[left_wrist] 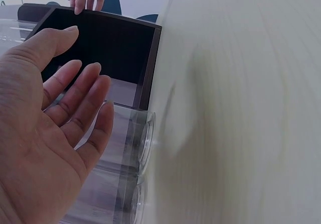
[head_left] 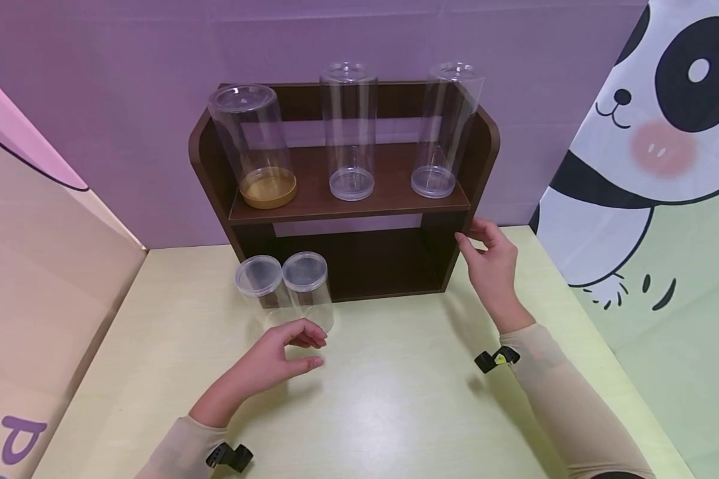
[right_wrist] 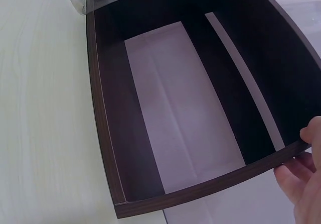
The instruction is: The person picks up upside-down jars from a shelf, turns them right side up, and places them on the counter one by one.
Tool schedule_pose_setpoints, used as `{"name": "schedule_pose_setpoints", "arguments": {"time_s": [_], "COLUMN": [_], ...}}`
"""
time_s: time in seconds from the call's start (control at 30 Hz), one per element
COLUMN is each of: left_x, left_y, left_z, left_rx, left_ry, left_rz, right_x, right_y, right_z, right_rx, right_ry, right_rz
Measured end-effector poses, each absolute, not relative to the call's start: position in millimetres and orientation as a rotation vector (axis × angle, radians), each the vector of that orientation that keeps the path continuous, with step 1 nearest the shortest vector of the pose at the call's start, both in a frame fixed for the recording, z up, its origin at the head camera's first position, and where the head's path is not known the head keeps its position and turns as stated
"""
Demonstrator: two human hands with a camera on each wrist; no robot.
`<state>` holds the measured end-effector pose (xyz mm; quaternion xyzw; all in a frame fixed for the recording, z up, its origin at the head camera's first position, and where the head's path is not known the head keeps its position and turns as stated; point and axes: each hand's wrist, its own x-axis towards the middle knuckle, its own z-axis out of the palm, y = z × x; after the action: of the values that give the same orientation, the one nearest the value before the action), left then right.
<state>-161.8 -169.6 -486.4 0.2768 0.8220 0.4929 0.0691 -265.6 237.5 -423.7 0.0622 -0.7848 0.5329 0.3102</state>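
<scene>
A dark brown two-tier shelf point(head_left: 359, 293) stands on the table. My right hand point(head_left: 492, 266) holds the edge of its right side panel; in the right wrist view the thumb point(right_wrist: 312, 133) lies on the inner side and the fingers point(right_wrist: 293, 181) on the outer. My left hand point(head_left: 281, 356) hovers over the table with loosely bent fingers and holds nothing. Just beyond it, two short clear jars point(head_left: 259, 276) with clear lids stand side by side before the shelf's lower left. The left wrist view shows the empty palm point(left_wrist: 45, 148) in front of the jars point(left_wrist: 118, 143).
On the upper tier stand a wide clear jar point(head_left: 253, 133) over a gold base and two tall narrow clear jars point(head_left: 351, 126), point(head_left: 446, 133). A purple backdrop point(head_left: 156, 100) hangs behind, with a panda-print panel point(head_left: 653, 146) on the right. The pale table point(head_left: 383, 399) extends in front.
</scene>
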Motion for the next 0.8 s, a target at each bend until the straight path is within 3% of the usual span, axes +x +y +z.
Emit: {"name": "schedule_pose_setpoints", "arguments": {"time_s": [0.8], "left_x": [-156], "left_y": [-172], "left_z": [-461], "left_rx": [0.888], "left_ry": [2.392], "left_rz": [1.601], "right_x": [-267], "right_y": [233], "right_z": [-431], "right_rx": [0.183], "right_ry": [-1.984], "right_rz": [1.395]}}
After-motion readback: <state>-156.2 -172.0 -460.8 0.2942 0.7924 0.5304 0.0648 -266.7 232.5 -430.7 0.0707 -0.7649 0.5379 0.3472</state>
